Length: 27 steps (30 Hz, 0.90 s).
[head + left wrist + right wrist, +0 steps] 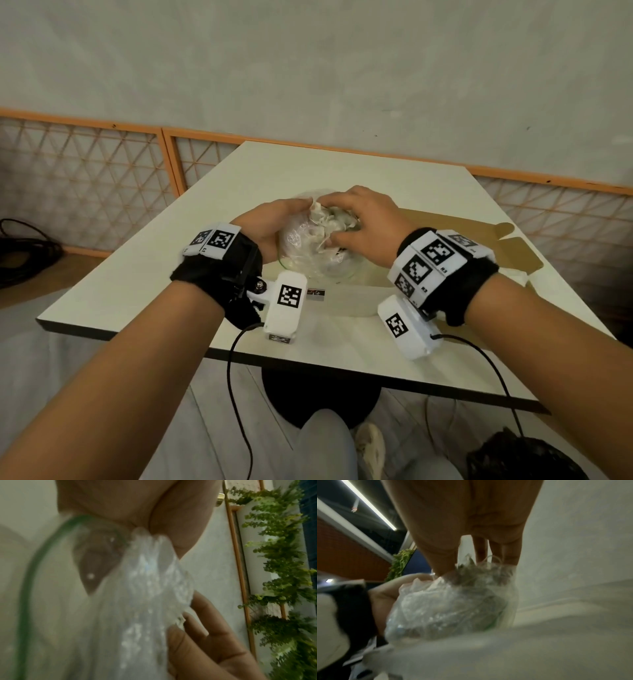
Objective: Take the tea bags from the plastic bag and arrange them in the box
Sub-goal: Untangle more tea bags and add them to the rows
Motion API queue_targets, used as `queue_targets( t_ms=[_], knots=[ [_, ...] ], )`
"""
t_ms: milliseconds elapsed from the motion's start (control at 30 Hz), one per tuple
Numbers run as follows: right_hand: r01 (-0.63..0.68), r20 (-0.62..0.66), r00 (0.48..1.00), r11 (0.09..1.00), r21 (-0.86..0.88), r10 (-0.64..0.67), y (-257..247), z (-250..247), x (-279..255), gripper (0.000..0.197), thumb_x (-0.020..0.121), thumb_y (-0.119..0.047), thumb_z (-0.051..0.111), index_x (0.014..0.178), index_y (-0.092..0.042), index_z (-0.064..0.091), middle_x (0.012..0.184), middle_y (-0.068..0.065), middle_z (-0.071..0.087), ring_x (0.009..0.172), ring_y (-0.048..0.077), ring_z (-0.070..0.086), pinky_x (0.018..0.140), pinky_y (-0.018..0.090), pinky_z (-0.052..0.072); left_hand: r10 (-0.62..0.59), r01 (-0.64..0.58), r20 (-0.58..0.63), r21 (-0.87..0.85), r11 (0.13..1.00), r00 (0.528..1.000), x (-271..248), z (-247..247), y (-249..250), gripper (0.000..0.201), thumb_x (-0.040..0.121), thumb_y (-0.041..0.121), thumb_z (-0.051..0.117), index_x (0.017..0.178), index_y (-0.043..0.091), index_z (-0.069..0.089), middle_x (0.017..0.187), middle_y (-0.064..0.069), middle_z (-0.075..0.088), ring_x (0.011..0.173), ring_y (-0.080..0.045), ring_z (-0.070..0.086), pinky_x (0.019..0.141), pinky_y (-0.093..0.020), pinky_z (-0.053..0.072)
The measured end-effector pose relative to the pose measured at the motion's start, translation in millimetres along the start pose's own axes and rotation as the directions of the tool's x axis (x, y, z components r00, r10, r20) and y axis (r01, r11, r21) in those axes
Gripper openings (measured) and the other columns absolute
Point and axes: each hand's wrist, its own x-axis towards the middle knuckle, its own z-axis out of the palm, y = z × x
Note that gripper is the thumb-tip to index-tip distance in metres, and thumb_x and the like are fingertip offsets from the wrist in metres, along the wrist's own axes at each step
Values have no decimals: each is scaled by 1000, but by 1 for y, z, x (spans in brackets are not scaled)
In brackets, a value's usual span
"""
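A clear plastic bag (308,255) with a green zip edge sits in the middle of the white table (171,274). My left hand (301,209) grips its crumpled left side; in the left wrist view the bunched plastic (150,585) is pinched under my palm (137,507). My right hand (337,221) curls over the bag's mouth, with its thumb and fingers round a bunch of pale tea bags (334,219). In the right wrist view the fingers (510,553) reach down into the tea bags (479,574) inside the bag (445,608). An open brown cardboard box (479,240) lies to the right, partly hidden by my right wrist.
A small dark-printed sachet (315,293) lies just in front of the bag, beside a pale translucent sheet (356,303). The table's near edge (308,363) is close to my wrists. An orange lattice fence (102,171) stands behind; cables (24,246) lie on the floor at left.
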Motion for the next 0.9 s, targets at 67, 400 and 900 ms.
queue_targets(
  t_ms=[67,400,900],
  knots=[
    [-39,-28,999,998,53,40,6,-4,5,49,77,-23,72,124,-24,57,110,2,56,106,18,51,88,25,38,-42,42,15,-7,999,999,0,0,0,24,100,19,41,107,7,61,85,-8,74,73,-21,72,69,-32,56],
    [-139,-52,971,724,676,234,30,-12,15,19,84,-5,65,81,-23,57,60,-7,67,52,6,59,51,21,49,-29,27,22,56,998,999,3,2,1,62,85,-9,55,135,23,38,126,-11,59,108,-31,61,76,-47,55],
    [-199,-46,955,747,634,293,32,-20,20,35,78,11,59,83,-23,65,88,7,64,77,22,64,68,35,58,-106,96,50,169,981,993,9,-3,-4,47,83,-11,45,127,0,54,121,-17,61,101,-31,62,78,-34,55]
  ],
)
